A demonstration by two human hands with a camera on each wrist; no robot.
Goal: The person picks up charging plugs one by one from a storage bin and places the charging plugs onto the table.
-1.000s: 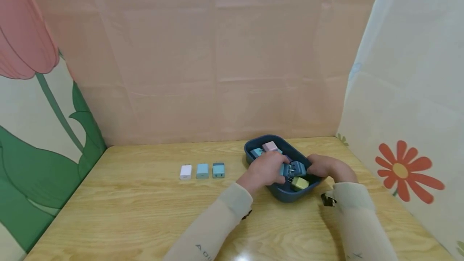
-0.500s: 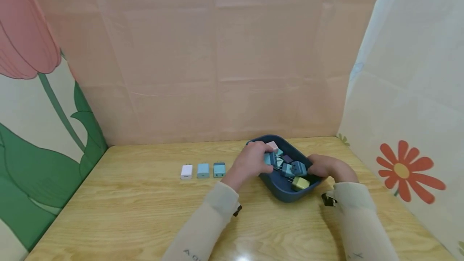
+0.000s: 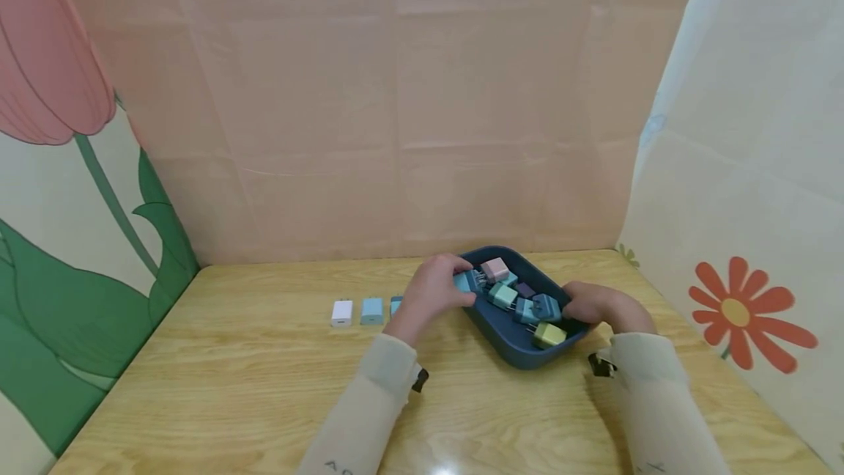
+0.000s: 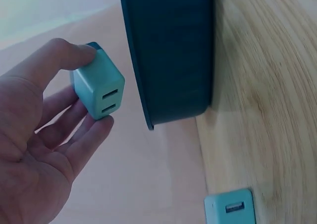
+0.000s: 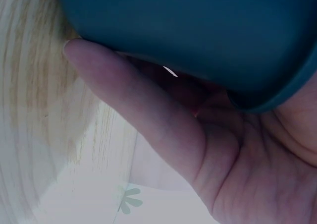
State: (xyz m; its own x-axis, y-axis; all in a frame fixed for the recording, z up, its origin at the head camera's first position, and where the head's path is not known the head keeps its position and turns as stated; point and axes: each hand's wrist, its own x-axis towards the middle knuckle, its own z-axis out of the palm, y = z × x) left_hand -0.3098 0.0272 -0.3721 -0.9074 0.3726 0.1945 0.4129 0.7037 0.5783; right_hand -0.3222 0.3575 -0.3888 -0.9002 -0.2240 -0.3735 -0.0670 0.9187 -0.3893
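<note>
Charger (image 3: 465,282) prongs (image 3: 480,278), head view only

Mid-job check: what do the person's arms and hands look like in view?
The left hand and right hand are ungloved. The left sleeve and right sleeve are long, cream-beige, with dark lettering cut off at the frame's edge. A small black device shows at each wrist.

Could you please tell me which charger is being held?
The light-blue charger with two slots, pinched in the left hand; the others lie in the bin or on the table.
</note>
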